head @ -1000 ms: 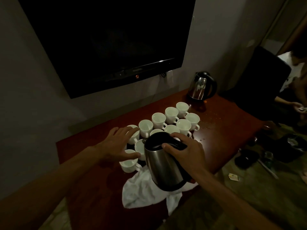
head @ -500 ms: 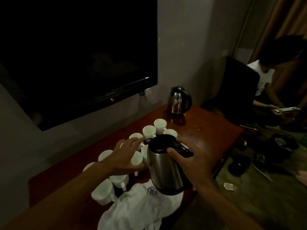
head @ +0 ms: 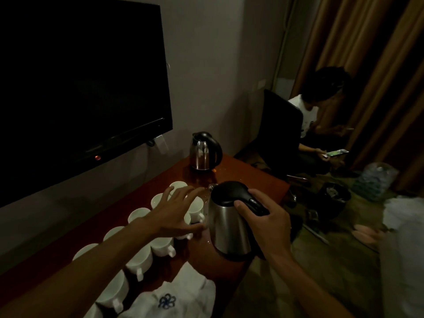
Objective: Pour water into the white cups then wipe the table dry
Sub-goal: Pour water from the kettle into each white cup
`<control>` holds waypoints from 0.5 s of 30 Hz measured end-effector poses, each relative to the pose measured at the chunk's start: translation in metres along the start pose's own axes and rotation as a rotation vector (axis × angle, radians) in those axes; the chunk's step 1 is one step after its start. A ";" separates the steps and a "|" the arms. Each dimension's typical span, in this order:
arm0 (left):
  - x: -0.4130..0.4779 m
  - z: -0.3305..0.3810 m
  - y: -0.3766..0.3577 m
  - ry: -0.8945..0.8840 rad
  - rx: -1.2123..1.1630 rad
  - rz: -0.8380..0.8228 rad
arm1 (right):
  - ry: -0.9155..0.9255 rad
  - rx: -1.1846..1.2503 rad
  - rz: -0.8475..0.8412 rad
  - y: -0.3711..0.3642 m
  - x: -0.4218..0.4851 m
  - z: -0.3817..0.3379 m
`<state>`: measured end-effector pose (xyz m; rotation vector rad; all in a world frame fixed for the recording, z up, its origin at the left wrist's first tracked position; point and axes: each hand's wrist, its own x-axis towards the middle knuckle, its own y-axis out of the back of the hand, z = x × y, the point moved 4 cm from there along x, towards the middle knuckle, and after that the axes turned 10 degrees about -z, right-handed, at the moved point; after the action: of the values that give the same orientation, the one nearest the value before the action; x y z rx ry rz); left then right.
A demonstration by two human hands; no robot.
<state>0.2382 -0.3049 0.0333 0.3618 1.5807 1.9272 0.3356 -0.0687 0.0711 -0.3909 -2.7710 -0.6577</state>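
The right hand [head: 268, 226] grips the black plastic handle of a brushed stainless-steel electric kettle with a black lid [head: 229, 228], fingers curled round the handle and thumb lying along its top. The kettle stands close to upright near the front edge of the reddish-brown wooden desk [head: 252, 177], its spout turned toward the cups; whether its base touches the desk cannot be told.

The left hand [head: 174, 212] reaches over the small white ceramic cups with handles [head: 141, 260], fingers spread and straight, thumb tip close to the kettle's side. It hides the cups beneath it, so contact cannot be judged. The cups sit in two rows running along the desk from its near left part toward the far end, handles mostly facing the front edge.

A crumpled white cloth with a blue flower emblem [head: 183, 294] lies at the desk's front edge, just beside the nearest cups. A second steel kettle with a black handle [head: 203, 152] stands at the far corner by the wall, below a dark wall-mounted television [head: 80, 76]. Beyond the desk a seated person [head: 309, 115] holds a lit phone [head: 336, 153].
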 end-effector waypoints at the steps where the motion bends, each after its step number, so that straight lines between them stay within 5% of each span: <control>1: 0.009 0.000 0.003 -0.013 -0.006 0.008 | 0.002 -0.004 0.010 0.003 0.006 0.002; 15: 0.135 -0.023 0.026 -0.067 -0.046 0.058 | -0.035 -0.007 -0.024 0.005 0.115 0.048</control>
<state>0.1134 -0.2437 0.0303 0.4524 1.4960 1.9707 0.2208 -0.0193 0.0677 -0.3744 -2.8118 -0.6723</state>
